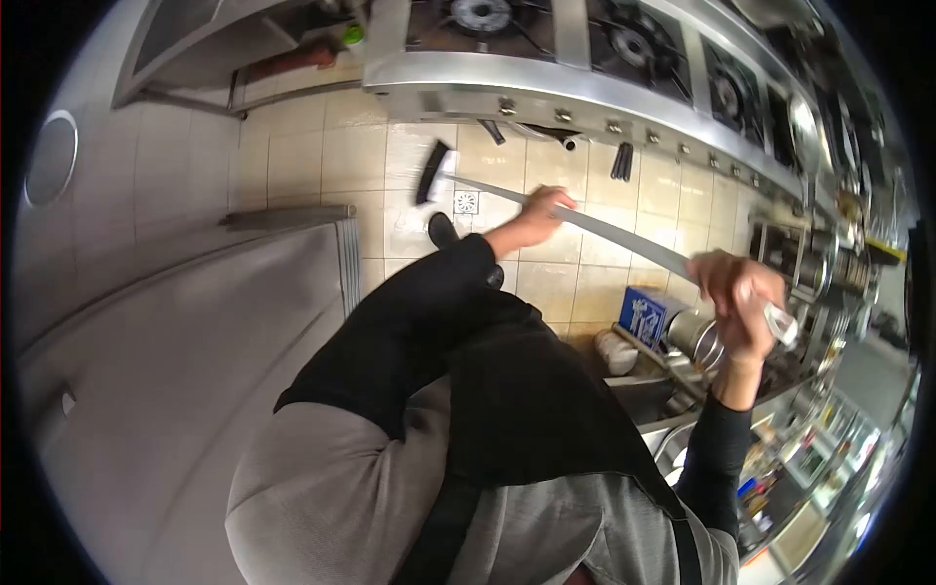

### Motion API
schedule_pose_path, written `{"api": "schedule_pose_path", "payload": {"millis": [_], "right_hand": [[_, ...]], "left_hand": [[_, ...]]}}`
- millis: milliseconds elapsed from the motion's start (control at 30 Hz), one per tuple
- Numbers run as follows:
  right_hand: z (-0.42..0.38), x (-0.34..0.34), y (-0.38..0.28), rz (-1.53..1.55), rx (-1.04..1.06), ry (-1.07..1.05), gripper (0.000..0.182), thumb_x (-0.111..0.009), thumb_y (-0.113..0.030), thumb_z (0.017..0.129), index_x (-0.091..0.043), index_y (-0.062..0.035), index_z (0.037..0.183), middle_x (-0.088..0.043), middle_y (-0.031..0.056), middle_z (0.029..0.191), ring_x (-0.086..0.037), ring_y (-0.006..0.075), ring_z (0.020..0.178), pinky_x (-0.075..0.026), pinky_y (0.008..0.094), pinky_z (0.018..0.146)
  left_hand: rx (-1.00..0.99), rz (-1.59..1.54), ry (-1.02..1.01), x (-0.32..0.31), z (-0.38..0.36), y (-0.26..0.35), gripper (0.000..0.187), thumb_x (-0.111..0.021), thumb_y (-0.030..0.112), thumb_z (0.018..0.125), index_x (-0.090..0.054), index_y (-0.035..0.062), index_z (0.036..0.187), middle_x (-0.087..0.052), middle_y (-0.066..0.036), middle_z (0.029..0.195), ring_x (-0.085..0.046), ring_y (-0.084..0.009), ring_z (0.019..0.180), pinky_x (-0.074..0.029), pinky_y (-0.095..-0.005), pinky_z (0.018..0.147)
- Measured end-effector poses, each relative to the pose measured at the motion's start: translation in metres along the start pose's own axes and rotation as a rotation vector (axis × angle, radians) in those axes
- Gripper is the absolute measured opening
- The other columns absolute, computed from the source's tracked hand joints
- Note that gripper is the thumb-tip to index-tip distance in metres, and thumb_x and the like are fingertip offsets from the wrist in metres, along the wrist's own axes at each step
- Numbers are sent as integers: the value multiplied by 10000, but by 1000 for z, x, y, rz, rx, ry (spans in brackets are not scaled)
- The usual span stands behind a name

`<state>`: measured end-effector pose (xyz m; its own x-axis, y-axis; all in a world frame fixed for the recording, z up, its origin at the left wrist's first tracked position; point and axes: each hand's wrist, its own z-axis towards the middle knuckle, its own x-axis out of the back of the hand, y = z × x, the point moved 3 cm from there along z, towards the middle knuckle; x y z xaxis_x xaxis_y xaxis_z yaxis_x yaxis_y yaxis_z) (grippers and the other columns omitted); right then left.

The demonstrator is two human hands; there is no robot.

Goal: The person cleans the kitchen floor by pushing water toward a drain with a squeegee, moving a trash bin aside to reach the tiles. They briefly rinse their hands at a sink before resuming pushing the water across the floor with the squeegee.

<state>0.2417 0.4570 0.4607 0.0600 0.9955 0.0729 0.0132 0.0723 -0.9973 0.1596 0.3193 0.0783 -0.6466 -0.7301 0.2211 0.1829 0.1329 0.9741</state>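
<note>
A long-handled floor brush [432, 174] rests its black-edged, pale-backed head on tiled floor beside a small square drain [467, 202]. Its grey pole slants up to the right, across the front of my body. Low on the pole, my left hand [536, 216] is wrapped round it. My right hand [738, 297] grips the upper part, with the whitish end of the pole sticking out past the fist. Just below the brush head shows the dark tip of a shoe [443, 232].
A steel stove [458, 88] with several burners and knobs runs along the top. A large grey panel [214, 341] stands at left. On the right are a blue box [643, 317], a metal pot [694, 336] and crowded shelves. The beige tiles [546, 288] look wet and shiny.
</note>
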Motion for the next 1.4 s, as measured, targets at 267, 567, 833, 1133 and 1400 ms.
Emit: {"api": "schedule_pose_path", "payload": {"millis": [267, 567, 833, 1133, 1400], "right_hand": [[-123, -23, -22, -505, 169, -416, 313, -775, -104, 721, -487, -64, 605, -501, 103, 574, -530, 291, 517, -414, 412, 536], [-260, 36, -54, 192, 331, 355, 297, -754, -281, 867, -537, -89, 801, -542, 11, 607, -592, 196, 569, -531, 401, 638], [-256, 10, 71, 425, -78, 475, 444, -590, -324, 986, -488, -26, 672, -526, 76, 695, -522, 186, 704, -474, 359, 749], [-196, -17, -22, -545, 197, 123, 397, -825, -213, 782, -490, -70, 624, -477, 94, 586, -525, 310, 553, -407, 393, 536], [-180, -4, -105, -57, 744, -165, 317, -464, -371, 959, -570, -123, 793, -599, 146, 770, -597, 209, 647, -539, 408, 581]], "left_hand": [[-377, -5, -498, -181, 17, 94, 407, -737, 386, 899, -618, 43, 715, -624, -106, 777, -617, -321, 800, -491, -402, 814], [-318, 148, -388, -123, -132, 136, 151, -709, 224, 839, -715, 73, 846, -637, -159, 783, -620, -388, 776, -475, -477, 696], [-144, 425, -201, -97, -198, -2, 245, -671, 135, 859, -594, 25, 654, -602, -183, 680, -590, -411, 714, -445, -516, 657], [-187, -456, -517, -272, -34, 70, 211, -699, 203, 917, -618, 81, 766, -539, -26, 743, -542, -166, 750, -458, -363, 671], [-329, -50, -343, -127, -39, 173, 262, -713, 299, 732, -635, 61, 659, -639, -175, 685, -635, -386, 674, -501, -466, 634]]}}
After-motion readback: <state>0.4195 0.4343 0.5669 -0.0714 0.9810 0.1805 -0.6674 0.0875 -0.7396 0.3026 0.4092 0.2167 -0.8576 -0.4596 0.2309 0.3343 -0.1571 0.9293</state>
